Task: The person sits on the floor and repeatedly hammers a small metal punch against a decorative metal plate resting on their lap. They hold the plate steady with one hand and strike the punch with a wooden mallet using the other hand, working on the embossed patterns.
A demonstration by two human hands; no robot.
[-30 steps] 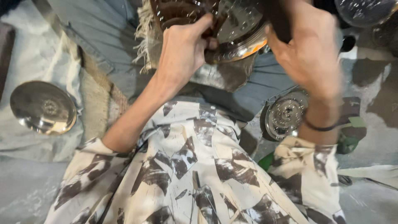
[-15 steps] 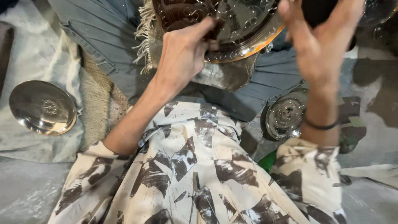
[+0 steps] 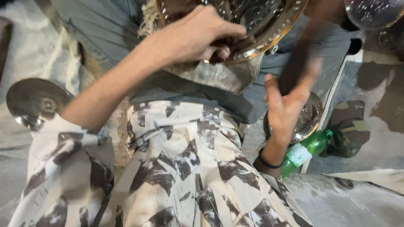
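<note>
Left hand (image 3: 191, 35) clamps the engraved metal plate (image 3: 252, 21) by its near rim, over the burlap pad (image 3: 219, 75). Right hand (image 3: 290, 101), blurred just right of plate, wraps a dark tool (image 3: 299, 59). Plate looks stiff, slick, likely heavy; hold by rim.

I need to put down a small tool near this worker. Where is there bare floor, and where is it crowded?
Bare patches: the grey floor at lower right, beyond the green bottle, and the pale cloth above the round plate at far left. Crowded: the lap, where the left hand grips the engraved tray, and beside the right hand, with another plate behind it.
</note>
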